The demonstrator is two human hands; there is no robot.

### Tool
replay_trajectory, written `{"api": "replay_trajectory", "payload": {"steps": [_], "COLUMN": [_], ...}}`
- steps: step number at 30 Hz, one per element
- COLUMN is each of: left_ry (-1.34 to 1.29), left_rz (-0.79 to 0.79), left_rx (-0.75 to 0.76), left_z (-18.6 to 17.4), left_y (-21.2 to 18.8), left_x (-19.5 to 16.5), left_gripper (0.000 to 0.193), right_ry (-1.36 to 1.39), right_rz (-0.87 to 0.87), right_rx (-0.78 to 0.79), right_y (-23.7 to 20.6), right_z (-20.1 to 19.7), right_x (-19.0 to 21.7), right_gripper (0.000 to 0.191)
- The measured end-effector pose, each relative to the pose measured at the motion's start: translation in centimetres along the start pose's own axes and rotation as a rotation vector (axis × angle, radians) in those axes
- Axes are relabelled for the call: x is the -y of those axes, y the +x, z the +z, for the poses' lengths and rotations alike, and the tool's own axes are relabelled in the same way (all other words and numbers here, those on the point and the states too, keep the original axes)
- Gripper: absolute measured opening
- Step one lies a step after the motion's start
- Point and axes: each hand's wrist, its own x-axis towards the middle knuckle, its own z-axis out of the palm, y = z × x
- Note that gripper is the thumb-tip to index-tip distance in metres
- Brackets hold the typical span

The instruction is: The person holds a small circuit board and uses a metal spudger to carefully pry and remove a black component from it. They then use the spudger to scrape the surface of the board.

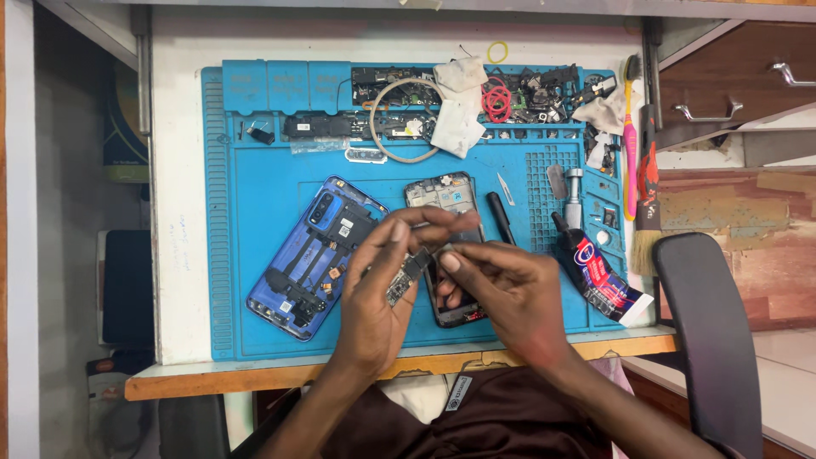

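Observation:
My left hand [382, 289] pinches a small dark circuit board [406, 276] above the blue work mat [255, 178]. My right hand [501, 293] meets it from the right, fingertips touching the board's upper end. Under both hands lies an opened phone frame [438, 194], its lower part hidden by my fingers. To the left of my hands a blue phone back cover [310, 255] lies face-up, showing its inner side.
A black pen-shaped tool [500, 217], a small blade [506, 189], a glue tube [599, 276], brushes [637, 161] and several loose phone parts with a cable loop [387, 127] and white cloth [459, 110] fill the mat's top and right. A black chair [710, 331] stands at right.

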Motion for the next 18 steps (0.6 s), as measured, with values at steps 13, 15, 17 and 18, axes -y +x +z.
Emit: {"api": "replay_trajectory", "payload": {"steps": [13,15,17,18], "left_ry": [-0.001,0.021,-0.068,-0.11], "left_rz": [0.071,0.063,0.058,0.057], "left_rx": [-0.025,-0.031,-0.018,-0.011], "left_z": [0.2,0.3,0.4,0.4], "left_y": [0.1,0.0,0.1,0.2], "left_x": [-0.5,-0.2,0.1,0.1], "left_gripper": [0.053,0.054,0.054,0.054], "right_ry": [-0.34,-0.4,-0.38,-0.324], "right_rz": [-0.593,-0.618,-0.538,-0.447], "right_rx": [-0.158,-0.127,-0.081,-0.048], "right_y": [-2.4,-2.0,-1.7,-1.5], "right_z": [0.4,0.6,0.9,1.1], "right_x": [1.6,1.6,1.5,1.5], "right_gripper": [0.025,0.025,0.026,0.027]}}
